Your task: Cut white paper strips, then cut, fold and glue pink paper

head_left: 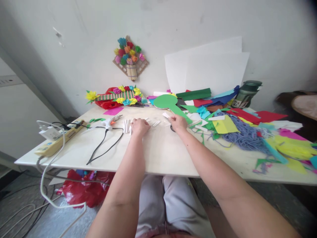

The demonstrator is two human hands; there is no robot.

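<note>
My left hand point(139, 126) rests knuckles up on the white table point(158, 155), fingers curled over small white paper strips point(127, 126) lying beside it. My right hand point(177, 122) is closed in a pinch on a small white paper piece point(165, 115), just in front of a green paddle-shaped paper cutout point(169, 102). More white strips point(156, 123) lie between the two hands.
A glue gun point(109, 122) with a black cord and a power strip point(58, 141) sit at the left. Coloured paper scraps point(223, 124) and blue yarn point(244, 135) cover the right side. Paper flowers point(119, 96), white sheets point(210, 71) and a green bottle point(245, 94) stand against the wall.
</note>
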